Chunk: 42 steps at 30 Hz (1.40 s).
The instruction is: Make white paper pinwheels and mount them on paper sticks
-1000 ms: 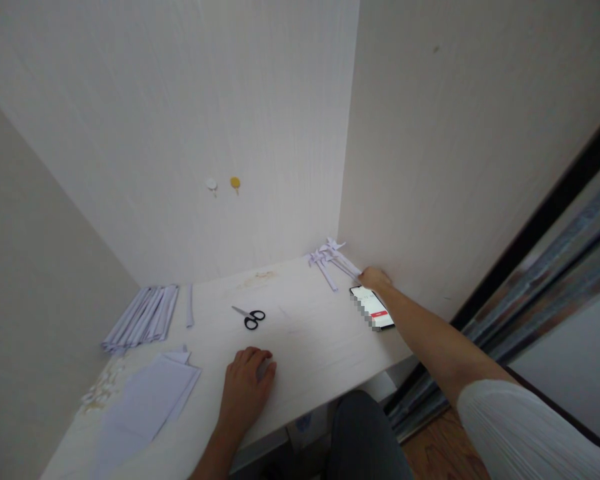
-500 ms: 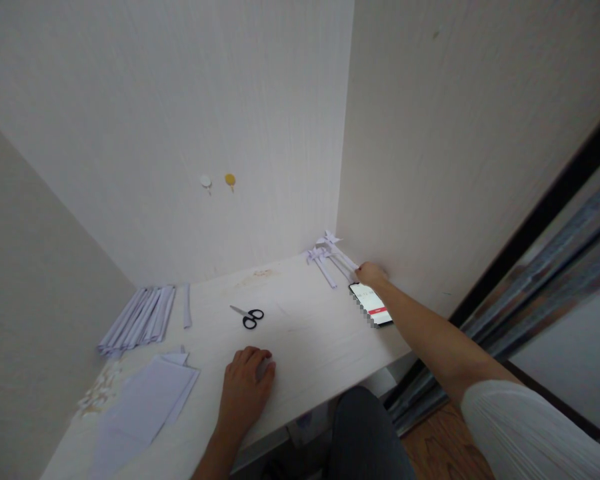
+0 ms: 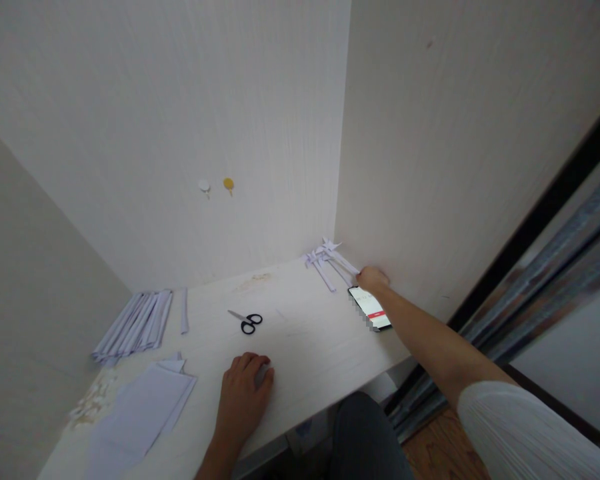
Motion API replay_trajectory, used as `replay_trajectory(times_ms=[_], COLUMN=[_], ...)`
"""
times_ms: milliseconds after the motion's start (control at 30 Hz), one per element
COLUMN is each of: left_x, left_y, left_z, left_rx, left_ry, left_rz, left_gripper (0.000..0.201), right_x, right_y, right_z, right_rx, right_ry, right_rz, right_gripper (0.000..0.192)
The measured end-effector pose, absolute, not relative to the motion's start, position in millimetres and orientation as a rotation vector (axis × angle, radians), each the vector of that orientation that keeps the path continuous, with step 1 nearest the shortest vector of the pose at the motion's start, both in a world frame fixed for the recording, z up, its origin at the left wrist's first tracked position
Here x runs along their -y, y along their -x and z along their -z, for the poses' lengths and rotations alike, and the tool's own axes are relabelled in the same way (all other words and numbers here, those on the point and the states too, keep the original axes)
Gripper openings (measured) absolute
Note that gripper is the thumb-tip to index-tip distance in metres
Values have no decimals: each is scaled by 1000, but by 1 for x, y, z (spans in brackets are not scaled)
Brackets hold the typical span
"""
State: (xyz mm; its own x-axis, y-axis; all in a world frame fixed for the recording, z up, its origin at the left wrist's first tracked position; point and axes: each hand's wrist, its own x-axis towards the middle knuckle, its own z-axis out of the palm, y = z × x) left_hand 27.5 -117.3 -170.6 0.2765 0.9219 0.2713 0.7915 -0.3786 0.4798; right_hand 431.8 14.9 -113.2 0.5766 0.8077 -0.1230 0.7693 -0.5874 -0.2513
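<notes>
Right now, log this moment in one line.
right hand: holds paper pinwheel by stick | left hand: loosely curled on tabletop | scissors: beyond left hand | smartphone: lit, partly behind right forearm

the bare left hand (image 3: 245, 393) is resting palm down in front of the body, its fingers curving loosely forward, its thumb standing apart from the index finger. the bare left forearm (image 3: 217, 450) is slanting up from the lower edge of the view, the wrist lying nearly straight. the bare right arm (image 3: 430, 343) is lying outstretched, forward and to the right, its upper part sitting in a short white sleeve (image 3: 505, 427). the bare right hand (image 3: 374, 279) is gripping with fingers folding in, most of them hiding from view.
</notes>
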Motion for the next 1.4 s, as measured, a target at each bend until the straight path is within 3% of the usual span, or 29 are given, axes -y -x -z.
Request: replay_trajectory(times_ms=[333,633,800,1067,1400], left_x=[120,128,149,161,160], left_y=[-30,-21,21,162,174], left_z=[162,164,156,139,127], left_rx=[-1590,-1671,-1745,-2147,-2146], left_ry=[-2287,-2207,-2199,-2085,-2106], left_rz=[-749,-806,-856,-690,-273], left_gripper=[18,13,14,35,33], right_x=[-3,21,21,31,65], right_y=[-406,-191,-117,-113,-119], right_z=[102,144,159,180,180], right_rx=[1450,2051,2044,2023,2066], right_ry=[2469,1876,1835,1859,1816], right_rz=[-190,-254,-127,0,52], right_gripper=[32,28,31,30,30])
